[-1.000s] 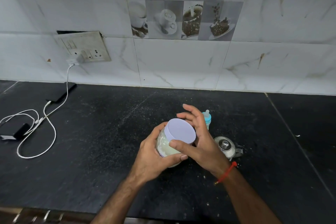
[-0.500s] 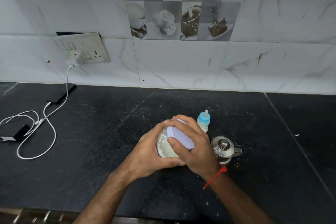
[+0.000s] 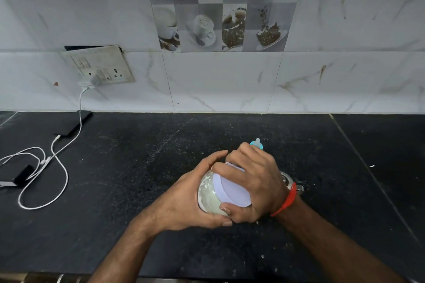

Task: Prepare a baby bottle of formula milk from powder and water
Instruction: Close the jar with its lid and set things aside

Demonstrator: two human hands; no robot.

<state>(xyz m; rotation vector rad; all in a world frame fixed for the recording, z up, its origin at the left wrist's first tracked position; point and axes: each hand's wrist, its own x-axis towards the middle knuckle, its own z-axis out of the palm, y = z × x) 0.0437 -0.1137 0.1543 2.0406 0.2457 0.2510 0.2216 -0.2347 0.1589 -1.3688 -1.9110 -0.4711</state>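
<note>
A round clear jar of white powder (image 3: 207, 193) is tilted toward me above the black counter. My left hand (image 3: 188, 200) wraps its body from the left and below. My right hand (image 3: 255, 179) is clamped over its pale lilac lid (image 3: 232, 193), fingers curled around the rim. Behind my right hand only the blue collar and clear teat of the baby bottle (image 3: 257, 143) show. A small steel kettle (image 3: 289, 182) stands just right of my right wrist, mostly hidden by it.
The black stone counter (image 3: 138, 167) has specks of white powder on it. A phone (image 3: 73, 123) lies at the back left, plugged by a white cable (image 3: 57, 163) into the wall socket (image 3: 101, 66). A small black item (image 3: 21, 174) lies at the far left. Tiled wall behind.
My right hand went from fingertips beside the lid to a full grip over it and has twisted around it. The jar has tilted further toward me; my hands now cover most of the bottle.
</note>
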